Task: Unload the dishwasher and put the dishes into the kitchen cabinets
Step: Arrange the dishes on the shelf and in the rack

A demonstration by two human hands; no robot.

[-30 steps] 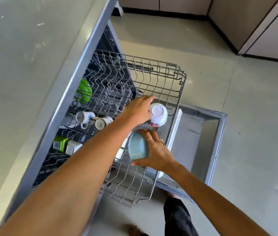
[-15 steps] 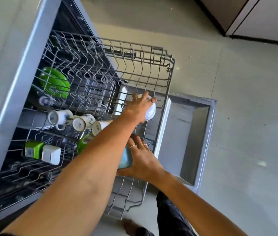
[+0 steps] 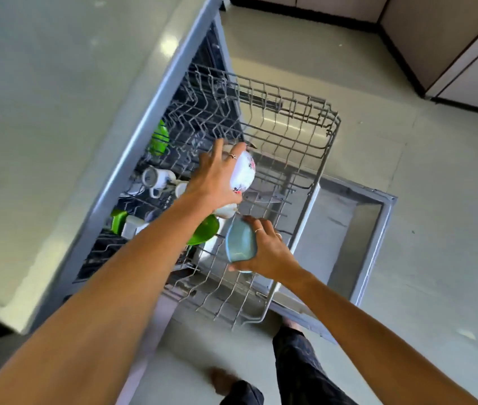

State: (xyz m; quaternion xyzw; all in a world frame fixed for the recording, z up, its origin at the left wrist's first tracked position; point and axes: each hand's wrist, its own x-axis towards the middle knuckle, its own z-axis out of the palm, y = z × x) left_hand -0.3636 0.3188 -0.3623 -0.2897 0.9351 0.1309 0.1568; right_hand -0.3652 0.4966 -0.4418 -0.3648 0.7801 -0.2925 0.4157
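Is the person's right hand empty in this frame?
No, the right hand grips a pale blue bowl above the grey wire dishwasher rack.

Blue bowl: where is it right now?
Head view, lower centre: the blue bowl is gripped in the right hand, over the pulled-out rack, just right of the green plate.

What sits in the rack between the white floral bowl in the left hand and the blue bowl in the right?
In the head view, a pale cup lies between the floral bowl and the blue bowl, partly hidden by the left hand.
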